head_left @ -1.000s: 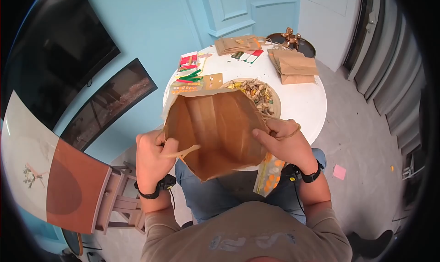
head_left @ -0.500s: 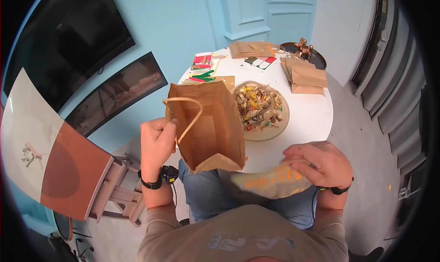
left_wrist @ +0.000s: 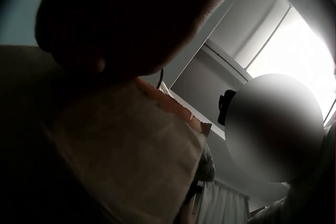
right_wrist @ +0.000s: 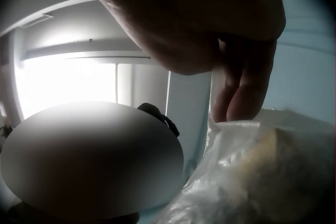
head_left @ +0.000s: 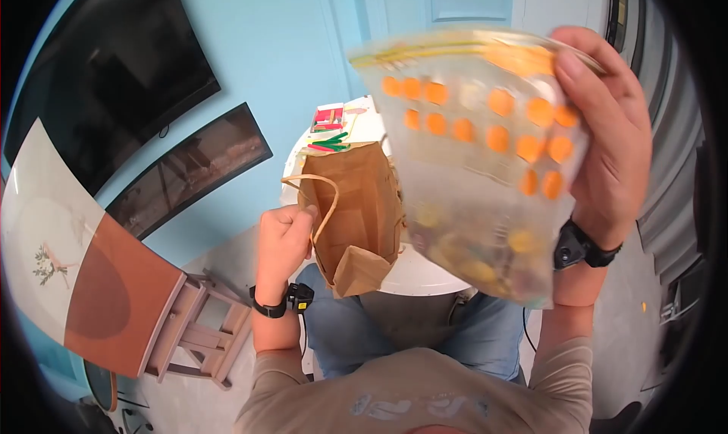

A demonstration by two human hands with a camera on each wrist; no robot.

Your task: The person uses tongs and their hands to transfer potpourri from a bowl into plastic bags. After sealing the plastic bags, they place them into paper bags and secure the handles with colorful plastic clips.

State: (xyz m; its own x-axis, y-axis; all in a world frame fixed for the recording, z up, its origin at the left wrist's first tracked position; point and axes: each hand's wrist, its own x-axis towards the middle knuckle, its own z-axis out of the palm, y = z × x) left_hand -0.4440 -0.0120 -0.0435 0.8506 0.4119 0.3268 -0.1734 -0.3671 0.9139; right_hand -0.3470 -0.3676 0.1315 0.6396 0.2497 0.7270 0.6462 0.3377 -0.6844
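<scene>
In the head view my left hand (head_left: 284, 243) grips the left rim of a brown paper bag (head_left: 353, 206), whose mouth faces up, one looped handle beside the fingers. My right hand (head_left: 610, 130) pinches the upper right corner of a clear zip bag (head_left: 470, 176) with rows of orange dots and small mixed pieces at its bottom. The zip bag hangs right of the paper bag, raised toward the camera. The left wrist view shows the paper bag (left_wrist: 131, 150) below the dark left hand (left_wrist: 126, 24); in the right wrist view, fingers (right_wrist: 244, 85) meet the plastic (right_wrist: 252, 171).
A white round table (head_left: 425, 273) stands behind the bags, partly hidden by them. On its far left lie a red-and-white box (head_left: 328, 118) and green and red sticks (head_left: 329, 141). A wooden stool (head_left: 201, 328) stands at the left.
The right hand has left the paper bag's rim and lifted the zip bag up in front of the camera. The paper bag, narrower and turned, stays in the left hand.
</scene>
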